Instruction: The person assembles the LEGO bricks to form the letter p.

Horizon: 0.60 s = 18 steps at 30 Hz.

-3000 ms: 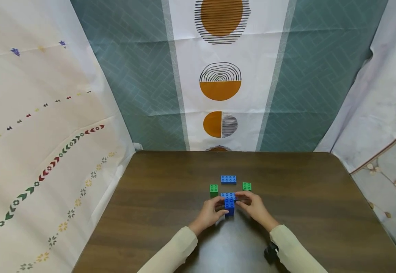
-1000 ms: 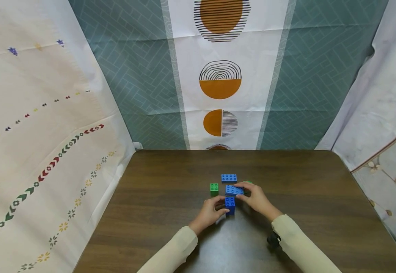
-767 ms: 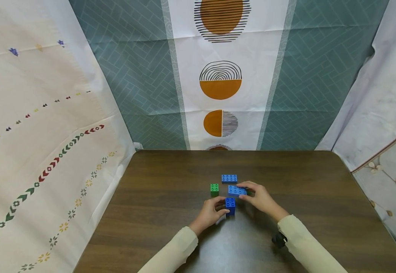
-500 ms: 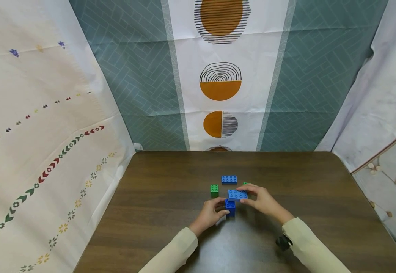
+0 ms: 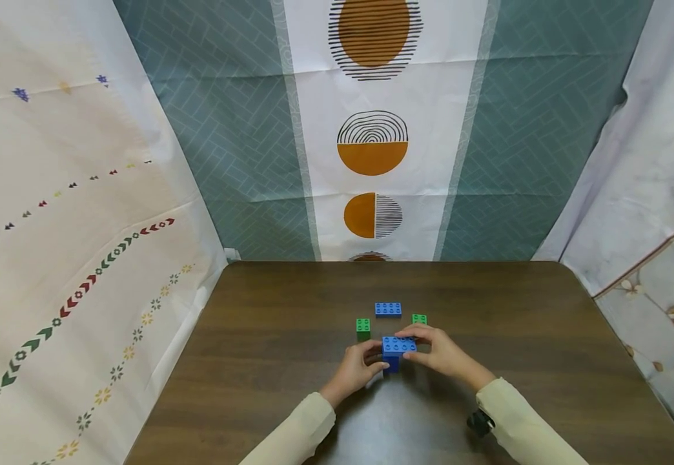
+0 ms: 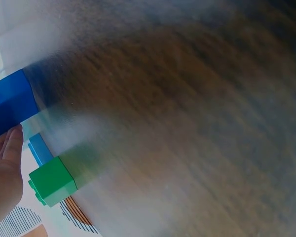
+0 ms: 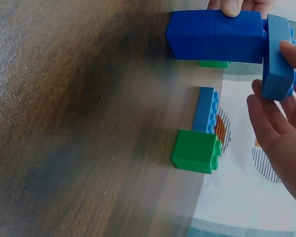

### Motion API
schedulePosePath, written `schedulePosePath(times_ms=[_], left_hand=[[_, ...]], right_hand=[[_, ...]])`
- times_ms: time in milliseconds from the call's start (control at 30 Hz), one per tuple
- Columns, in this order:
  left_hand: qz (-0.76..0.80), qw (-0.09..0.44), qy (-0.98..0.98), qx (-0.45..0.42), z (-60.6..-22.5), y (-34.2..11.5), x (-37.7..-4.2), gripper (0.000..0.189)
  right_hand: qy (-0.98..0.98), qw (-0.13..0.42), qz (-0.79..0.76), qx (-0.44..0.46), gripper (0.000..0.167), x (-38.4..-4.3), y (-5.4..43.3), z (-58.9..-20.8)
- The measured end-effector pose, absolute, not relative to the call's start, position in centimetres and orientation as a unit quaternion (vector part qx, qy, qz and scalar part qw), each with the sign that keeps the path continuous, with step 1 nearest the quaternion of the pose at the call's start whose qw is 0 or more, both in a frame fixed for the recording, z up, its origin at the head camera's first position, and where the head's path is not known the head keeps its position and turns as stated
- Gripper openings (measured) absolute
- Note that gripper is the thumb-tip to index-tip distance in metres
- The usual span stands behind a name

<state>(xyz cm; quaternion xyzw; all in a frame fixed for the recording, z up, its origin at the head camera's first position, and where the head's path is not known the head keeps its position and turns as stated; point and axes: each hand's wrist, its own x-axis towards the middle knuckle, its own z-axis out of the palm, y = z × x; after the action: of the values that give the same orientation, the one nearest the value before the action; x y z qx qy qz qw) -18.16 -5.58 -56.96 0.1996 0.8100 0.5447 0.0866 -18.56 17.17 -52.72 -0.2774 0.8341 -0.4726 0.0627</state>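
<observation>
Two dark blue bricks form an upright stack (image 7: pixel 214 37) on the table. My left hand (image 5: pixel 356 371) grips this stack from the left, thumb in front and fingers behind. Over its top lies a lighter blue, long eight-stud brick (image 5: pixel 399 345), which my right hand (image 5: pixel 444 354) pinches at its right end between thumb and fingers. The long brick reaches out to the right past the stack. In the right wrist view, studs of the stack show in a narrow gap beneath the long brick (image 7: pixel 277 64).
Behind the hands stands another long blue brick (image 5: pixel 388 310). One green brick (image 5: pixel 363 328) stands left of it and a second green brick (image 5: pixel 419 319) to its right, partly covered by my right hand. All are on the brown wooden table (image 5: pixel 267 361), with patterned cloths hanging around.
My right hand has lifted the long blue brick from behind the stack, moved it right, then brought it forward and down over the stack's top. My left hand has kept its grip.
</observation>
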Motion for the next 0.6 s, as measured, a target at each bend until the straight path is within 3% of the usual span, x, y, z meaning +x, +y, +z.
schedulePosePath(times_ms=[600], left_hand=[[0.549, 0.083, 0.805, 0.207, -57.05, -5.55, -18.18, 0.036]], right_hand=[[0.826, 0.061, -0.491, -0.271, 0.039, -18.45, 16.49, -52.63]])
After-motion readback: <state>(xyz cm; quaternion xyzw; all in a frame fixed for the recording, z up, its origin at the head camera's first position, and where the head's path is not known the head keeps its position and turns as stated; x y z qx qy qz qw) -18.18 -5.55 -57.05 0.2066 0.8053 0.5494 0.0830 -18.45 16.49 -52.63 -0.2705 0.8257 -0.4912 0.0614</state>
